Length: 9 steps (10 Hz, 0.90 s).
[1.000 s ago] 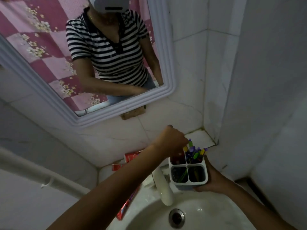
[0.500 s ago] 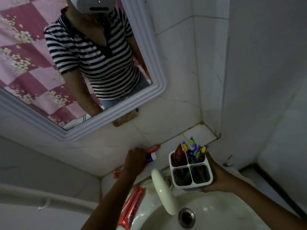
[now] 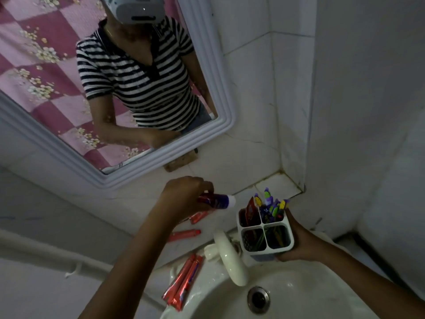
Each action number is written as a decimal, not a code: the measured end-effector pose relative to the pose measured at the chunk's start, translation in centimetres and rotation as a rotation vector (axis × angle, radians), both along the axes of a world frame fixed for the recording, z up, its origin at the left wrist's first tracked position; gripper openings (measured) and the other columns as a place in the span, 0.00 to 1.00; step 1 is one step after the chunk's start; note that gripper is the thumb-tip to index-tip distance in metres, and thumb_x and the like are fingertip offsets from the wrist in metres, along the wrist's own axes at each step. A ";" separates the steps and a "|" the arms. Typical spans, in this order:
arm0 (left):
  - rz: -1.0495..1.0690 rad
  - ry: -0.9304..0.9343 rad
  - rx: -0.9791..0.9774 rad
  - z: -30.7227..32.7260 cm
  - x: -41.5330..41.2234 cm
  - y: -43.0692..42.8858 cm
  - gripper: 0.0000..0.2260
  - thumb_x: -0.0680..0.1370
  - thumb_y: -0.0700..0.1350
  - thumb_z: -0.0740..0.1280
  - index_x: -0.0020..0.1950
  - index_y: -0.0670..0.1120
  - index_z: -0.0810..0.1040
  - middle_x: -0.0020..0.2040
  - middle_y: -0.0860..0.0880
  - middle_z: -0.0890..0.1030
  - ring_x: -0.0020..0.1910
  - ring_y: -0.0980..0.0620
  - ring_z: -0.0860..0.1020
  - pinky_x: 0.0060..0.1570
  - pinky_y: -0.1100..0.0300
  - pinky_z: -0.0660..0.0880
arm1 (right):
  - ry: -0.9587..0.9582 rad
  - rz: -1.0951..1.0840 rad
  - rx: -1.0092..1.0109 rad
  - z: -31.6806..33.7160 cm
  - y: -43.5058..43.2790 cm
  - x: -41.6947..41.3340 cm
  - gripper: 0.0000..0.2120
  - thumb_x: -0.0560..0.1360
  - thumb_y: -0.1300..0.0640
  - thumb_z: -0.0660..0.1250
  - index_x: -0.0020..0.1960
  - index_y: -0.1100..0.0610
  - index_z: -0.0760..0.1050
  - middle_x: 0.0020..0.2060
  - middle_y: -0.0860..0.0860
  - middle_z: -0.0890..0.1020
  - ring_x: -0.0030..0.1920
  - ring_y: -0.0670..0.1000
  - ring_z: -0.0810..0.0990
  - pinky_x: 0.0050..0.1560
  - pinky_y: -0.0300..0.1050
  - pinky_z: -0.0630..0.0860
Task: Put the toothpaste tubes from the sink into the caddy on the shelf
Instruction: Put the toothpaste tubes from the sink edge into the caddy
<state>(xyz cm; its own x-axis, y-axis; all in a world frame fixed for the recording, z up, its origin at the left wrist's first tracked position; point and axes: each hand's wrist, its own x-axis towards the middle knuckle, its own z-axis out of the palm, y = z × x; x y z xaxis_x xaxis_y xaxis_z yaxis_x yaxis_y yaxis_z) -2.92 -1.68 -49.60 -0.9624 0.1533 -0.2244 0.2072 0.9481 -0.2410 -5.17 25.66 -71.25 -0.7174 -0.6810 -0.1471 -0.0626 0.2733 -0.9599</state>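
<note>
My left hand (image 3: 184,194) grips a red and purple toothpaste tube (image 3: 217,200) with a white cap, held in the air above the ledge, cap pointing right toward the caddy. My right hand (image 3: 296,240) holds the white four-compartment caddy (image 3: 264,233) over the sink's back edge. One red tube (image 3: 251,210) stands in its rear left compartment; coloured toothbrushes (image 3: 272,204) fill the rear right one. More red tubes lie on the ledge: one under my left hand (image 3: 199,217), one lower (image 3: 185,234). Two red tubes (image 3: 184,282) rest on the sink's left rim.
The white sink (image 3: 299,295) with its metal drain (image 3: 258,299) lies below, and a white tap (image 3: 230,259) stands just left of the caddy. A white-framed mirror (image 3: 207,139) hangs on the tiled wall. A tiled corner shelf (image 3: 278,184) sits behind the caddy.
My left hand left the caddy, went left to the ledge, picked up a tube and now lifts it toward the caddy. A red tube now stands in the caddy's rear left compartment.
</note>
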 end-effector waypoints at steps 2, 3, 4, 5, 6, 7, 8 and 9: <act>-0.072 -0.224 -0.093 1.5 1.2 6.8 0.15 0.71 0.59 0.70 0.53 0.53 0.83 0.41 0.53 0.82 0.42 0.52 0.79 0.42 0.59 0.75 | 0.056 -0.016 -0.029 0.4 -0.1 0.1 0.68 0.55 0.56 0.81 0.74 0.52 0.32 0.68 0.42 0.60 0.65 0.30 0.65 0.58 0.25 0.69; -0.095 -0.298 -0.156 -0.9 0.8 9.5 0.17 0.72 0.57 0.70 0.52 0.46 0.82 0.38 0.50 0.77 0.38 0.50 0.76 0.41 0.57 0.76 | 0.058 -0.020 -0.010 0.4 -0.1 0.0 0.67 0.54 0.58 0.81 0.74 0.53 0.33 0.67 0.39 0.61 0.63 0.27 0.65 0.56 0.23 0.69; -0.163 -0.288 -0.198 -3.1 0.2 11.2 0.18 0.71 0.56 0.73 0.52 0.44 0.81 0.37 0.50 0.75 0.37 0.51 0.75 0.37 0.57 0.75 | 0.073 -0.017 0.012 -0.1 0.0 -0.2 0.65 0.54 0.58 0.81 0.74 0.54 0.39 0.68 0.44 0.62 0.64 0.26 0.64 0.60 0.25 0.69; -0.161 -0.199 -0.116 -4.4 -0.2 11.8 0.18 0.69 0.55 0.75 0.52 0.44 0.80 0.39 0.48 0.77 0.38 0.49 0.77 0.35 0.56 0.73 | 0.118 -0.020 0.014 -0.6 -0.1 -0.4 0.63 0.54 0.66 0.82 0.75 0.62 0.42 0.69 0.48 0.63 0.62 0.24 0.63 0.63 0.25 0.67; -0.097 -0.047 0.112 -4.2 0.3 11.3 0.14 0.73 0.50 0.72 0.55 0.46 0.80 0.47 0.45 0.82 0.46 0.45 0.80 0.37 0.57 0.70 | 0.113 -0.024 0.003 -1.2 -0.2 -0.6 0.62 0.54 0.70 0.82 0.74 0.63 0.43 0.64 0.42 0.64 0.59 0.22 0.64 0.55 0.18 0.65; 0.043 0.073 0.398 -4.3 1.5 7.6 0.09 0.72 0.54 0.72 0.49 0.51 0.82 0.44 0.53 0.85 0.43 0.53 0.81 0.36 0.62 0.72 | 0.083 -0.024 -0.021 -0.9 -0.1 -0.7 0.62 0.55 0.59 0.84 0.75 0.60 0.44 0.64 0.42 0.66 0.60 0.29 0.69 0.62 0.29 0.70; 0.333 0.266 0.526 -5.7 3.4 2.3 0.11 0.75 0.59 0.65 0.47 0.53 0.81 0.40 0.56 0.82 0.36 0.60 0.78 0.37 0.63 0.77 | 0.052 -0.045 -0.054 -1.1 -0.2 -0.6 0.59 0.56 0.64 0.82 0.73 0.46 0.47 0.64 0.43 0.67 0.59 0.29 0.70 0.59 0.27 0.71; 0.518 0.304 0.486 -12.0 4.8 -5.1 0.09 0.75 0.54 0.61 0.49 0.56 0.80 0.48 0.52 0.84 0.44 0.50 0.82 0.43 0.58 0.79 | 0.035 -0.025 0.025 0.8 0.3 0.1 0.57 0.54 0.55 0.84 0.59 0.18 0.48 0.58 0.30 0.71 0.55 0.21 0.68 0.54 0.20 0.68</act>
<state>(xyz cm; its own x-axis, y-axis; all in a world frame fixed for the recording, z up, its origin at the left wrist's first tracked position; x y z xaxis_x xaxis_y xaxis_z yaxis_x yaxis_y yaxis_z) 1.91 -6.78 -61.56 -0.9467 -0.3200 0.0381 -0.3007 0.9198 0.2520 -5.08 25.94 -70.45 -0.7392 -0.6591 -0.1382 -0.0892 0.2991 -0.9500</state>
